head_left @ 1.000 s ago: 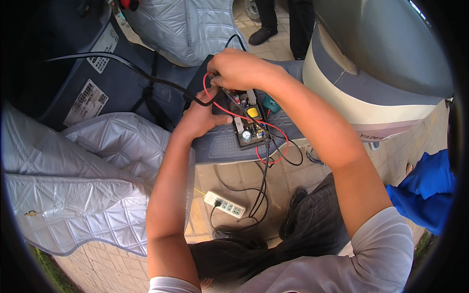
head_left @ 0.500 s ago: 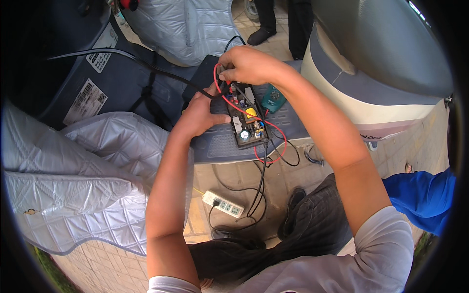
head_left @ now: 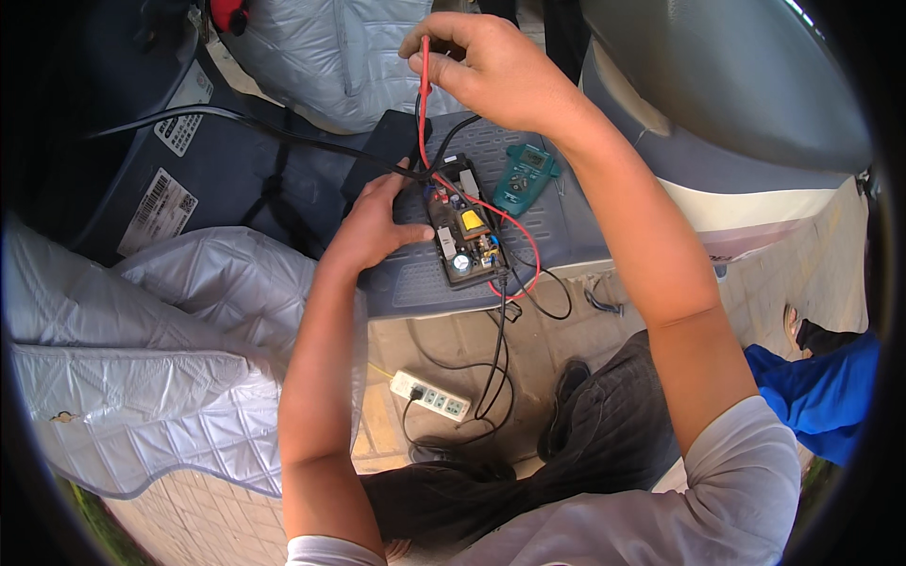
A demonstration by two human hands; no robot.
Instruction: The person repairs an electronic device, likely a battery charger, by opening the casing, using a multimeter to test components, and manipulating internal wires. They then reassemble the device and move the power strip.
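Note:
An open black box with a circuit board lies on the grey-blue ribbed footboard of a scooter. My left hand rests on the box's left side, fingers touching its edge and a black cable. My right hand is raised above the board and pinches a red test probe upright; its red lead loops down past the board. A teal multimeter lies just right of the board.
A white power strip with black cables lies on the paved ground below the footboard. Quilted silver covers lie at left and top. The scooter's grey body rises at right. A person in blue is at the right edge.
My right hand has lifted up and away from the board, carrying the red probe. The view has shifted so the board sits lower in the picture. My left hand stays on the box.

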